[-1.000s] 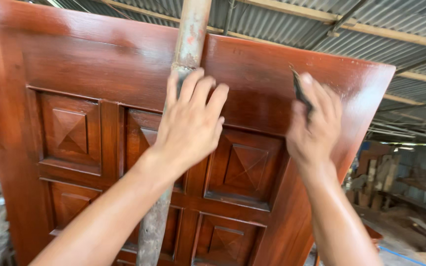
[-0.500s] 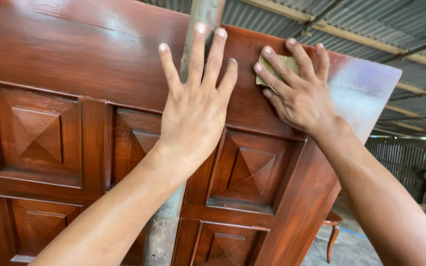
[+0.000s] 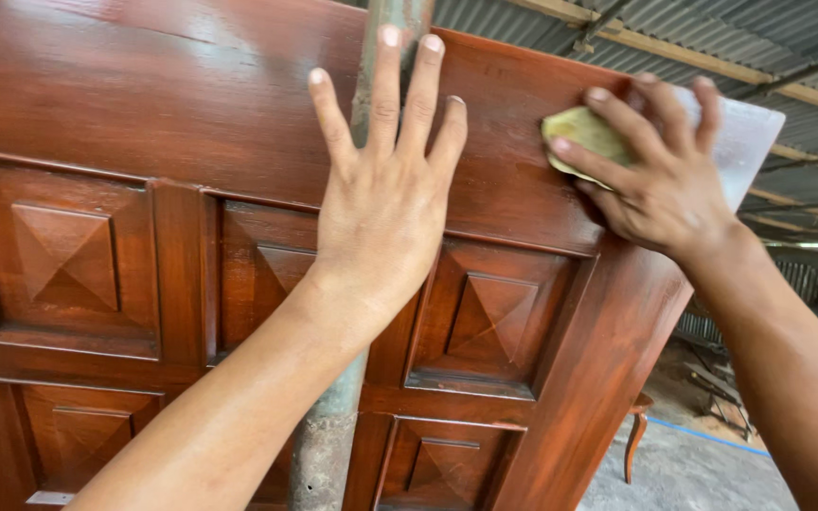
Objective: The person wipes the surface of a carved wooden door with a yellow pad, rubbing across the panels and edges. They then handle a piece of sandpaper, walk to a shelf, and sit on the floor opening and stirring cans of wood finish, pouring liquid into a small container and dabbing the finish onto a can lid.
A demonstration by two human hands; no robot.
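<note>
Head view, up at door (image 3: 191, 123): my left hand (image 3: 381, 208) lay flat, fingers spread, holding nothing, bracing rail. Right hand (image 3: 660, 175) pressed yellowish pad (image 3: 584, 132) against top corner, fingers curled over it. Judged rubbing step under way; next stroke called for even pressure. Pole (image 3: 328, 445) stood before door, blocking middle. Tin roof (image 3: 769, 47) overhead.

No packages, labels, signs or screens showing anywhere in view.
</note>
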